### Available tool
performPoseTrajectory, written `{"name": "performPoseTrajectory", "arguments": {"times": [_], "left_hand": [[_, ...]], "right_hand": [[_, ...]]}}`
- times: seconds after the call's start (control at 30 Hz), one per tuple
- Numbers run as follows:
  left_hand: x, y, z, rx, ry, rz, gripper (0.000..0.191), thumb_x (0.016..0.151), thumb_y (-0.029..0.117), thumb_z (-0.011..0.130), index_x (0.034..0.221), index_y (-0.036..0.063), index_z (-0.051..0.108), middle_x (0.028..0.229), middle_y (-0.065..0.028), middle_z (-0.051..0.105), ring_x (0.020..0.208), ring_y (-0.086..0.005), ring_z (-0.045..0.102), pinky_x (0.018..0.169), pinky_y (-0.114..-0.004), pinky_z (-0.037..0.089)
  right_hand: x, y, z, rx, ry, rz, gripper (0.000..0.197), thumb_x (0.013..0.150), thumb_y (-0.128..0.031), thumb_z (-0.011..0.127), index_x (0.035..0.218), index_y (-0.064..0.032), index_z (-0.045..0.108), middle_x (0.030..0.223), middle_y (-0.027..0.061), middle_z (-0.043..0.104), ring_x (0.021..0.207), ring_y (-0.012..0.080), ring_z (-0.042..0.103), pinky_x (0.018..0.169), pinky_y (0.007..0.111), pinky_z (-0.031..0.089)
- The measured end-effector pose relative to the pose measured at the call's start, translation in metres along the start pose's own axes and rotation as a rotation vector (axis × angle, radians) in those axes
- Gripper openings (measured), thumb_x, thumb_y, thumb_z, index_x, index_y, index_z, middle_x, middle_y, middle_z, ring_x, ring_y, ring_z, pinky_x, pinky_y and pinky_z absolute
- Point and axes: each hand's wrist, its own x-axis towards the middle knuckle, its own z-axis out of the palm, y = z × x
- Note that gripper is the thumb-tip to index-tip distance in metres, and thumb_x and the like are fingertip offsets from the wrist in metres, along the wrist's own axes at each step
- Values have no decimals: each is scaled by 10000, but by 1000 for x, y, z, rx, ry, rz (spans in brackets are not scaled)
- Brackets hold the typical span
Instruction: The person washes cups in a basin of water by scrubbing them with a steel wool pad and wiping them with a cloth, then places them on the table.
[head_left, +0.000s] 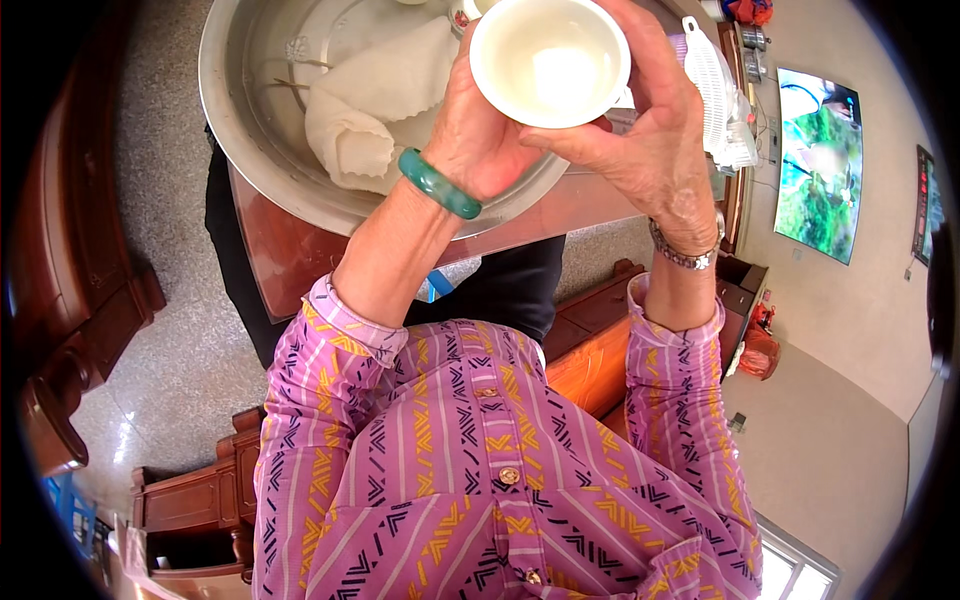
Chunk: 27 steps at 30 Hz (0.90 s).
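Note:
A white cup (517, 82) is held between my two hands, its pale inside facing up toward me. My left hand (480, 139) supports it from the left and underneath, with most of the fingers hidden behind it. On the right side, my right hand (660, 105) grips the cup with thumb and fingers. Under and left of the hands is a large metal basin (262, 184) with water in it. A wet off-white cloth (375, 97) lies in the basin, partly folded. Part of another cup (461, 15) shows in the basin at the top edge.
The basin rests on a reddish-brown table (285, 262) with a clear cover. A white plastic basket (709, 97) stands beyond my right hand. Dark wooden furniture (90, 300) lines the left. A television (817, 165) hangs on the right wall. An orange surface (589, 371) lies beside my body.

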Motion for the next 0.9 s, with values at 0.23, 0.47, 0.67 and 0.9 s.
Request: {"name": "performPoseTrajectory", "arguments": {"times": [0.23,0.47,0.67,0.9], "left_hand": [[3,-2,8,55,72,50,369,902,328,456,1139,49,499,1070,-100,573,956,-229,580,767,-382,508],[10,-1,23,291,232,123,435,938,395,336,1167,55,482,1104,-82,563,1030,-189,546,833,-335,469],[15,-2,16,490,118,284,514,943,454,255,1190,55,465,1140,-76,545,1047,-172,532,907,-302,407],[16,-1,2,754,106,201,464,924,451,354,1150,65,481,1099,-93,558,994,-228,557,845,-420,473]], "right_hand": [[-1,-4,2,2,28,45,755,575,-184,820,1214,-7,459,1118,122,555,1037,193,539,880,316,441],[3,17,10,257,112,167,634,604,-133,801,1148,11,508,1042,101,581,958,144,558,822,283,463],[3,38,11,445,114,459,432,747,-277,702,1040,16,581,834,75,592,762,89,532,656,244,450],[6,46,9,465,24,568,574,709,-513,655,752,58,608,611,86,576,546,188,569,493,286,450]]}}
